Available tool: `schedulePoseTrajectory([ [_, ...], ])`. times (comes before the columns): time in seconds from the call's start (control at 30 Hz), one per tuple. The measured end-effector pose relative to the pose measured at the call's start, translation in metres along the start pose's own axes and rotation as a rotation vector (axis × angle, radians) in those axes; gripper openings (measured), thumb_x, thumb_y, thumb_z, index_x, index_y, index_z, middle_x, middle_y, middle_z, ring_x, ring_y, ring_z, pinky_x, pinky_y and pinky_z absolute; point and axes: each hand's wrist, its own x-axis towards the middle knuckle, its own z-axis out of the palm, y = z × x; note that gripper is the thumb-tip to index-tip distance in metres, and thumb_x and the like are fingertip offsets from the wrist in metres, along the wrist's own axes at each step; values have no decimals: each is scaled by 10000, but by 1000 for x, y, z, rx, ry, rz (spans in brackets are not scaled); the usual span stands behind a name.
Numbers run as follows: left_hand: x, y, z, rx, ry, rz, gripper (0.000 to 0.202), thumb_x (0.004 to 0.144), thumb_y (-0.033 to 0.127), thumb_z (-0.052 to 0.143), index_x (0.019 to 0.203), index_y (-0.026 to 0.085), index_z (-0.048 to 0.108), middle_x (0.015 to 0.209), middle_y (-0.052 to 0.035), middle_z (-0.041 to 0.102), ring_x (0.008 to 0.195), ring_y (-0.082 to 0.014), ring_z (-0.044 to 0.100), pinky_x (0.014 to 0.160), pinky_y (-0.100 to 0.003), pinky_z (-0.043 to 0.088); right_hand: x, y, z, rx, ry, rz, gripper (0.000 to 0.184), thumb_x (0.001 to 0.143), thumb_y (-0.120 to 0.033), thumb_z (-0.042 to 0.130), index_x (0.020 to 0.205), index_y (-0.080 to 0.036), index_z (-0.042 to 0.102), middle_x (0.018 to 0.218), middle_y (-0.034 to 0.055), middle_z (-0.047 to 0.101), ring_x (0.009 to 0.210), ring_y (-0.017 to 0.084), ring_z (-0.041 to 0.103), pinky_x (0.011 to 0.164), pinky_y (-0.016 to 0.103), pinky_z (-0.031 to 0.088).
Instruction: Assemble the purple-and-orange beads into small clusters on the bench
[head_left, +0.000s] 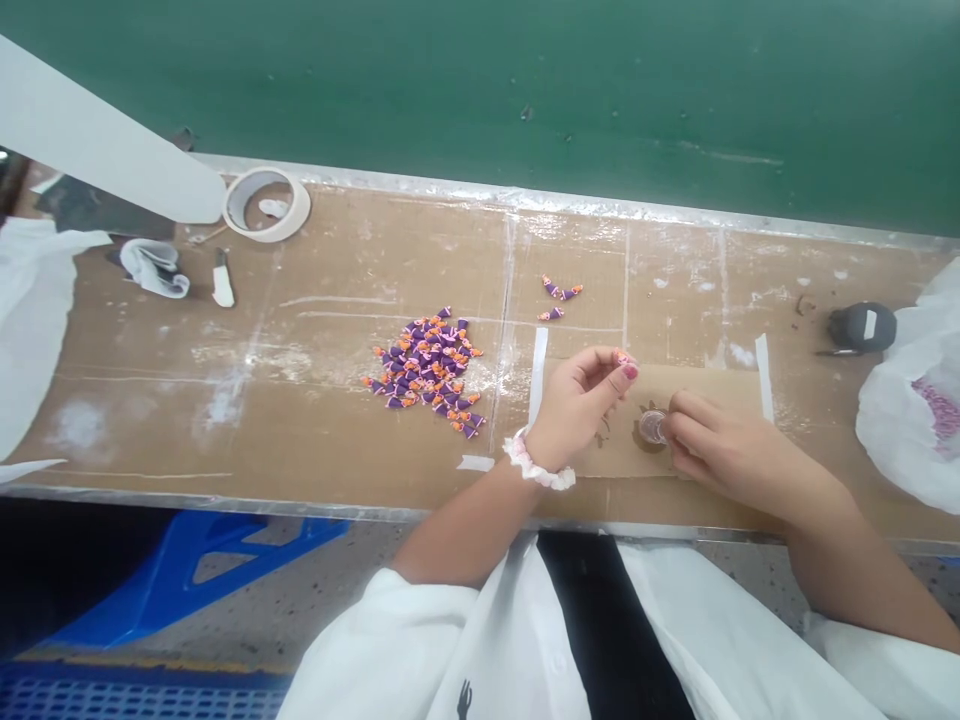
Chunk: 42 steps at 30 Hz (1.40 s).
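Observation:
My left hand (574, 405), with a pale scrunchie at its wrist, pinches a small orange, pink and purple figurine (622, 356) between thumb and fingertip. Lower and to the right, my right hand (724, 440) has its fingers drawn together at the edge of a small round clear dish (652, 427); whatever they grip is hidden. Under both hands lies a taped-down cardboard piece (697, 385) with dark stains around the dish. Three similar figurines (552, 314) rest above my left hand. A heap of purple and orange figurines (427, 365) spreads to the left.
A roll of masking tape (300, 215) and a white-bladed tool (222, 283) lie at the far left beside a crumpled cloth (155, 268). On the right are a black round object (862, 327) and a white bag (892, 420) with pink bits. A green surface (480, 90) runs behind.

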Motion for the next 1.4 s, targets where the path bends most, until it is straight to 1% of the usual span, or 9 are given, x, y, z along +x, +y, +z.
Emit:
schedulePoseTrajectory([
  [0.1, -1, 5, 2, -205, -85, -135, 313, 740, 385, 750, 777, 152, 544, 688, 39, 481, 555, -35, 442, 471, -162, 339, 2, -2, -6, 66, 113, 26, 113, 861, -106, 507, 814, -204, 478, 746, 9, 470, 599, 117, 431, 513, 250, 354],
  [0.2, -4, 8, 5, -398, -198, -225, 310, 731, 338, 767, 737, 143, 526, 705, 38, 440, 581, -32, 451, 472, -148, 354, 9, -5, -8, 190, 343, 88, 169, 823, -55, 547, 865, -207, 486, 776, 10, 478, 650, 117, 481, 565, 258, 411],
  [0.3, -7, 6, 7, -431, -280, -263, 289, 747, 334, 758, 762, 145, 540, 706, 27, 478, 586, -36, 483, 500, -150, 409, 19, -11, -6, 198, 529, 127, 221, 794, -33, 565, 878, -222, 490, 775, 8, 478, 651, 124, 484, 534, 271, 399],
  [0.4, -9, 3, 8, -401, -328, -281, 296, 754, 363, 750, 796, 141, 560, 710, 6, 561, 603, -52, 561, 558, -163, 479, 27, -17, -2, 174, 600, 137, 228, 786, -50, 590, 881, -236, 501, 777, 17, 497, 646, 139, 489, 505, 291, 386],
  [0.6, -8, 3, 6, -395, -318, -287, 331, 729, 389, 765, 755, 126, 567, 661, 21, 580, 580, -55, 595, 541, -153, 517, 32, -22, 0, 151, 630, 127, 263, 776, -38, 606, 899, -249, 508, 769, 18, 492, 642, 144, 488, 492, 299, 382],
  [0.73, -7, 1, 4, -413, -356, -280, 303, 748, 357, 757, 760, 127, 561, 631, 16, 608, 551, -55, 603, 529, -145, 518, 33, -23, -1, 165, 622, 105, 278, 769, -27, 614, 912, -241, 509, 771, 12, 477, 640, 135, 478, 502, 296, 388],
  [0.9, -7, 0, 4, -439, -356, -264, 277, 757, 326, 753, 757, 126, 562, 639, 8, 629, 554, -54, 612, 511, -135, 511, 33, -23, 0, 159, 625, 113, 271, 778, -35, 612, 907, -249, 508, 766, 11, 480, 636, 136, 475, 500, 294, 384],
  [1.17, -7, -1, 4, -375, -343, -232, 326, 707, 348, 791, 737, 128, 552, 657, 13, 628, 519, -49, 587, 486, -148, 498, 31, -25, -3, 153, 595, 121, 242, 793, -41, 613, 902, -226, 501, 766, 7, 479, 639, 118, 479, 524, 275, 412],
  [1.4, -7, 1, 3, -309, -366, -163, 283, 754, 309, 753, 731, 135, 532, 640, 4, 635, 540, -70, 605, 441, -145, 453, 33, -28, -5, 152, 578, 123, 232, 779, -21, 625, 869, -197, 504, 766, 3, 485, 634, 103, 486, 534, 254, 411],
])
